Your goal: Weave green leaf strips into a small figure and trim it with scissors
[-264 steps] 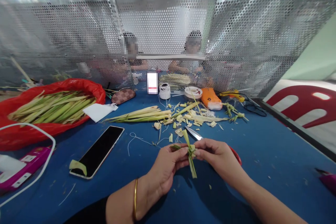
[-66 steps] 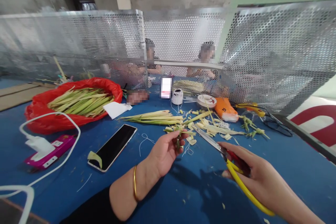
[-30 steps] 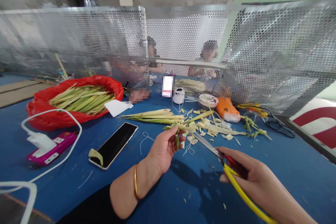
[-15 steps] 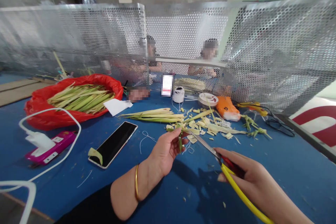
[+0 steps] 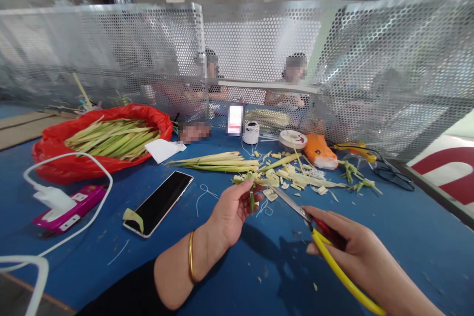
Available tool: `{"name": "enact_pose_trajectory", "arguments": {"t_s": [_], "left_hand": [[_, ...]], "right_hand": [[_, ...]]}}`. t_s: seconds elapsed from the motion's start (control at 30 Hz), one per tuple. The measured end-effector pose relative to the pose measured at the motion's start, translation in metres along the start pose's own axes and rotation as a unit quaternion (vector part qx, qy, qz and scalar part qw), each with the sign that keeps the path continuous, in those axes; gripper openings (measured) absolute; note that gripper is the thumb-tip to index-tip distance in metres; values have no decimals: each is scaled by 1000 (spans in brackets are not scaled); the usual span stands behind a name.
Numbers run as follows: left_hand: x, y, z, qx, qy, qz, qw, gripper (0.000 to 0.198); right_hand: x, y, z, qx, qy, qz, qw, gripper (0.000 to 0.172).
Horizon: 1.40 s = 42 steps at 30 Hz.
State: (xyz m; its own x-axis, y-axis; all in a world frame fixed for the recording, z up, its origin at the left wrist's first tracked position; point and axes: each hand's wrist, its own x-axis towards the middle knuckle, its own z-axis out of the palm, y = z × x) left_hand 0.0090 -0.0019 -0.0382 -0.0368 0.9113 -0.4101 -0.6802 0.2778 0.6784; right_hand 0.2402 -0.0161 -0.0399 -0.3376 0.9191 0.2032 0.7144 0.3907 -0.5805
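A small green leaf piece (image 5: 252,198) is pinched between the thumb and fingers of my left hand (image 5: 231,210). My right hand (image 5: 348,242) grips scissors (image 5: 292,203) with red and yellow handles, their blades pointing up-left, tips close to my left fingers. Whether the tips touch the leaf piece cannot be made out. Cut pale scraps (image 5: 292,177) lie just beyond both hands on the blue table (image 5: 155,266). A bundle of long leaf strips (image 5: 218,162) rests behind my left hand.
A red bag (image 5: 52,163) of leaves, a purple power strip (image 5: 87,200) and a phone (image 5: 163,202) are at left. Behind the scraps stand a thread spool (image 5: 251,133), a tape roll (image 5: 292,139) and an orange packet (image 5: 319,150). People sit beyond the perforated screen (image 5: 259,34).
The view has shifted very slightly. Both hands keep their grips, with the scissors in nearly the same place.
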Motion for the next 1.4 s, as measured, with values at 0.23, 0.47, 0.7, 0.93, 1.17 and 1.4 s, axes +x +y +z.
{"name": "enact_pose_trajectory", "arguments": {"t_s": [0.23, 0.47, 0.7, 0.93, 1.17, 1.4], "left_hand": [[0, -1, 0, 4, -9, 8, 1000, 19], [1, 0, 0, 2, 1, 0, 1000, 18], [3, 1, 0, -28, 15, -23, 999, 18], [5, 1, -1, -25, 13, -21, 999, 15], [3, -1, -1, -9, 11, -8, 1000, 16], [4, 0, -1, -5, -3, 7, 1000, 18]], "right_hand": [[0, 1, 0, 12, -13, 6, 1000, 53], [-2, 0, -1, -10, -4, -13, 1000, 52], [-3, 1, 5, -21, 9, -38, 999, 47], [-4, 1, 9, -7, 2, -14, 1000, 48], [-4, 2, 9, -13, -7, -16, 1000, 53], [-4, 6, 6, -28, -4, -34, 999, 51]]}}
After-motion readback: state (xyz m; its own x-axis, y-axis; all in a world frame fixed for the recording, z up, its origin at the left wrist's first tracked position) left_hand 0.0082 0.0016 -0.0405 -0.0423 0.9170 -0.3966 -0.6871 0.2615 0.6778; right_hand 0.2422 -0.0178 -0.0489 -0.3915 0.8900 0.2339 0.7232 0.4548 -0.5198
